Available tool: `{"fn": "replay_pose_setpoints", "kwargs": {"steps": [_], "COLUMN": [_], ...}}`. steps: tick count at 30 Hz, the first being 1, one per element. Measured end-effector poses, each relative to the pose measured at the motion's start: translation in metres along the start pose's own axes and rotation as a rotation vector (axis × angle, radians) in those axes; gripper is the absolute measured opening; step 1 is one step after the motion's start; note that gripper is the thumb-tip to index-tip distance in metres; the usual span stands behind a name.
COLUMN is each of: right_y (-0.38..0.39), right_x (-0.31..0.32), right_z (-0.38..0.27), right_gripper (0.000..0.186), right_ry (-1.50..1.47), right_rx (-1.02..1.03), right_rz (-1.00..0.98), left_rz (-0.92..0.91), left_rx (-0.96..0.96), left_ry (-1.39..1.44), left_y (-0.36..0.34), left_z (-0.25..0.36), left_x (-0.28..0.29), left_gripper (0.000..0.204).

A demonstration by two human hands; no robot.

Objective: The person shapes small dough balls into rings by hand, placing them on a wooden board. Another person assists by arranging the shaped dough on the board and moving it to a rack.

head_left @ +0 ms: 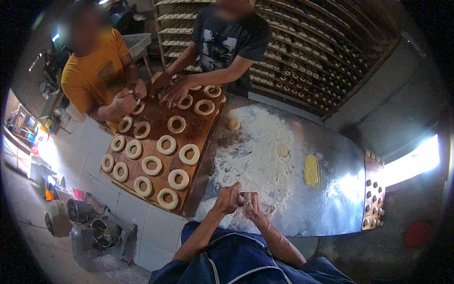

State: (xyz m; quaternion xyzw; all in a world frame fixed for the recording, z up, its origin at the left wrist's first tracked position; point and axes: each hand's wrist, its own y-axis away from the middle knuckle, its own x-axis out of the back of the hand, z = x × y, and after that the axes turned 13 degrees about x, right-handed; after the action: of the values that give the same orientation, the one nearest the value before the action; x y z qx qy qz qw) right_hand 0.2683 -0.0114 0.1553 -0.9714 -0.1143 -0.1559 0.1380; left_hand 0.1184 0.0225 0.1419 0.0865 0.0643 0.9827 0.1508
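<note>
My left hand (229, 199) and my right hand (252, 206) meet above the near edge of the floured metal table (340, 203). Both have their fingers curled in, pressing on a small pale piece of dough (240, 200), mostly hidden between them. White flour (250, 161) is spread thickly just beyond my hands. A round dough ball (233, 124) lies at the far side of the flour, and a paler dough lump (282, 150) sits nearer, to the right. Farther right lies a flat yellow slab (311, 170) of unclear kind.
To the left, a brown wooden board (156, 154) carries several dough rings (176, 124). Two people work over it, one in an orange shirt (92, 64), one in a dark shirt (227, 40). Racks of dough rings (302, 57) stand behind. Another board (373, 189) with small pieces is far right.
</note>
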Motion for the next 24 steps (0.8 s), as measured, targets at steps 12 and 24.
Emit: {"fn": "replay_pose_setpoints", "kwargs": {"steps": [12,24], "right_y": [-0.031,-0.254], "right_x": [-0.048,-0.035], "right_z": [-0.004,-0.014], "right_gripper": [0.057,0.065], "right_ry": [0.089,0.296], "right_rx": [-0.099,-0.145], "right_rz": [0.158,0.023], "left_rz": [0.273,0.512], "left_rx": [-0.125,0.455], "left_ry": [0.277,0.056], "left_y": [-0.004,-0.151], "left_z": [-0.002,0.074], "left_x": [0.038,0.196], "left_gripper": [0.040,0.039]}}
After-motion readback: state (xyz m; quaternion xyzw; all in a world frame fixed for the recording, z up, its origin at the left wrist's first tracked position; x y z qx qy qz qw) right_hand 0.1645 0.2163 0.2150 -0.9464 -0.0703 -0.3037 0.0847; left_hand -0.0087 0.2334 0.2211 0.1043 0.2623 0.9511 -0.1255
